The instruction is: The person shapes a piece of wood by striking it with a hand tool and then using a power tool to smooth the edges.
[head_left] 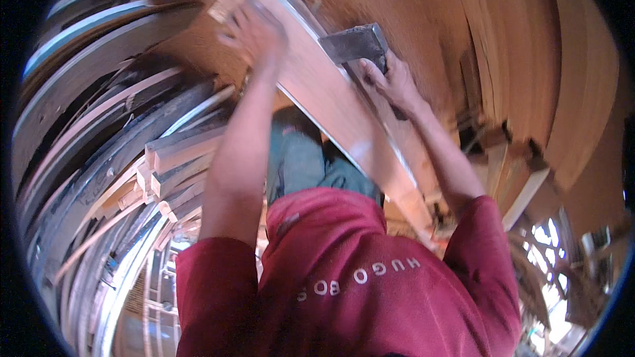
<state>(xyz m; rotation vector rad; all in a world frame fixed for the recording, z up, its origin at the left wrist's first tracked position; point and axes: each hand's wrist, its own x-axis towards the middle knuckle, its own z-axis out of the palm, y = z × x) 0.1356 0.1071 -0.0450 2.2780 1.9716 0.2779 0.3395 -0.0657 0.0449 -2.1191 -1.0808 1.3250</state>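
Observation:
A long pale wooden board (pixel 331 102) runs slantwise from the far left toward my lap, with light strips along its long edges. My left hand (pixel 256 32) lies over the far part of this board, fingers apart and slightly blurred; nothing shows in them. In my right hand (pixel 399 86) is a hammer (pixel 354 44) with a dark, blocky metal head. My fingers wrap its handle, mostly hiding it, and the thumb lies along it just below the head. The hammer head appears over the board's right edge; whether it touches cannot be told.
Stacked lengths of timber (pixel 182 158) lie to the left, beside long curved-looking bars (pixel 99 46). A broad brown wooden surface (pixel 423 6) spans the far right. Cut wooden pieces (pixel 512 172) stand near my right elbow. My legs (pixel 304 162) are under the board.

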